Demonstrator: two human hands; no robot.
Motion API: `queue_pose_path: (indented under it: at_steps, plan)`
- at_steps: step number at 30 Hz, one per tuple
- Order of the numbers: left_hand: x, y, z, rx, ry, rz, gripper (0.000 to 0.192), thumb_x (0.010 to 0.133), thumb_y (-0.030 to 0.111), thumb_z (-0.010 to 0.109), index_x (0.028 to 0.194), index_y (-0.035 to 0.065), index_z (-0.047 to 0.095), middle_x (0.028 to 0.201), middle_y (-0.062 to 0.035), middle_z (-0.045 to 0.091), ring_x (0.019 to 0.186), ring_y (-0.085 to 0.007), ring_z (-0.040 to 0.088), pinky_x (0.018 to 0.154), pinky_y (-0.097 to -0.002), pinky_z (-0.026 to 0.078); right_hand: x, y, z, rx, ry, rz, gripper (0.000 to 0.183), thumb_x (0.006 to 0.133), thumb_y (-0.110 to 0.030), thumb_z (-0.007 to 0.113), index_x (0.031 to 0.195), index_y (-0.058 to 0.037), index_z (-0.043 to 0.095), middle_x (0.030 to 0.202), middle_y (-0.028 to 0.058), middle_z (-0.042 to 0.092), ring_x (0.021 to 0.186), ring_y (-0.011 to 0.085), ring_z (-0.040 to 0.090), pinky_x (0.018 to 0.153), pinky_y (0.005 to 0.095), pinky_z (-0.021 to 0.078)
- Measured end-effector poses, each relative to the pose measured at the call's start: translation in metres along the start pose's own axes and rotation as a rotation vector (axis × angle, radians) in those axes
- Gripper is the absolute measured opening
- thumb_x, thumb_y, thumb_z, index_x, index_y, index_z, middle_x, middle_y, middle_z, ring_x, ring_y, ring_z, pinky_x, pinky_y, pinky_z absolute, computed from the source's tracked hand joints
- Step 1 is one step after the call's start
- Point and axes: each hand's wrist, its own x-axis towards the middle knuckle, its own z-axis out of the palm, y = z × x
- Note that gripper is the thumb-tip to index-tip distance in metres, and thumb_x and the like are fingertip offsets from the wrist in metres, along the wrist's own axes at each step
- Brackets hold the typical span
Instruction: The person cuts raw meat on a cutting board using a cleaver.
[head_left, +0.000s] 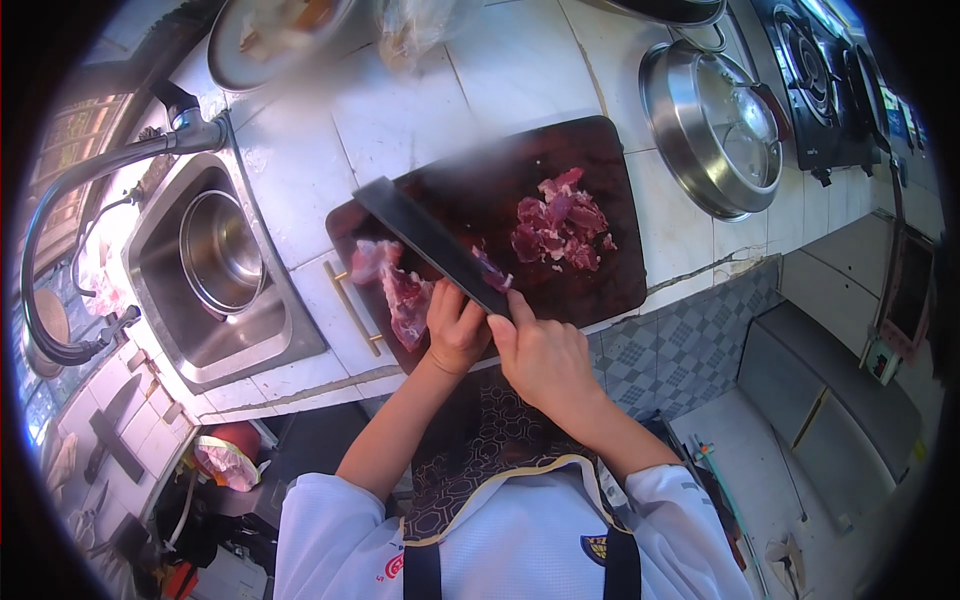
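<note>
My right hand (546, 358) is closed on the handle end of a dark-bladed cleaver (431, 244), whose blade slants up and left over the dark red cutting board (577, 300). Against the blade's lower left side is my left hand (456, 330), its fingers bent beside a large piece of raw meat (405, 300) with pale fat. Whether these fingers grip that meat is hidden. A small cut strip of meat (493, 271) lies along the blade's right edge. On the board's right part sits a pile of cut raw meat (562, 221).
Left of the board is a steel sink (202, 367) with a metal pot (223, 251) and a curved faucet (112, 154). A lidded steel pan (712, 131) and a gas stove (810, 82) stand at right. A plate (225, 52) and a plastic bag (420, 30) lie beyond the board.
</note>
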Motion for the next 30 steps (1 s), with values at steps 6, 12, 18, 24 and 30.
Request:
queue_pose_path:
  at_steps: [6,12,18,24,30]
  plan:
    - [0.0,0.003,-0.003,0.03,-0.015,-0.005,0.037,0.055,0.007,0.076,0.091,0.0027,0.067,0.101,-0.0164,0.06,0.09,-0.0344,0.059,0.076,-0.0391,0.051,-0.028,0.018,-0.005,-0.018,-0.075,0.074,0.045,0.095,-0.036,0.044,0.122,-0.0013,0.053,0.062,0.0229,0.062,0.06,0.0433,0.062,0.06,0.0528,0.0501]
    - [-0.003,0.0,0.0,0.017,-0.012,-0.028,0.038,0.055,0.006,0.076,0.091,0.0029,0.066,0.098,-0.015,0.059,0.087,-0.033,0.059,0.073,-0.038,0.051,0.006,0.006,0.0,-0.041,-0.021,0.014,0.044,0.097,-0.036,0.04,0.118,-0.0014,0.057,0.064,0.0237,0.062,0.062,0.0436,0.062,0.061,0.0527,0.0502]
    - [-0.005,0.003,-0.001,0.001,0.008,-0.027,0.037,0.055,0.006,0.077,0.091,0.0023,0.065,0.097,-0.014,0.059,0.085,-0.0315,0.058,0.071,-0.0372,0.05,-0.028,0.024,-0.002,-0.041,-0.046,0.083,0.045,0.097,-0.037,0.039,0.117,-0.0015,0.057,0.065,0.0244,0.062,0.062,0.0446,0.062,0.061,0.0535,0.0499]
    - [0.001,0.006,0.0,0.004,0.035,-0.026,0.025,0.062,0.001,0.071,0.087,0.0006,0.066,0.096,-0.0152,0.059,0.084,-0.0312,0.058,0.07,-0.0362,0.05,0.015,-0.003,0.0,-0.029,0.032,0.003,0.04,0.097,-0.038,0.039,0.101,-0.0036,0.059,0.063,0.0238,0.061,0.062,0.0448,0.062,0.06,0.0529,0.05]
    - [-0.001,0.004,0.005,0.033,0.06,-0.016,0.032,0.057,0.0,0.073,0.088,0.0018,0.065,0.094,-0.0142,0.06,0.083,-0.0304,0.058,0.07,-0.0363,0.05,0.009,0.009,0.002,0.0,0.032,0.022,0.038,0.097,-0.037,0.039,0.096,-0.0055,0.06,0.066,0.0248,0.061,0.065,0.0461,0.061,0.062,0.0541,0.0493]
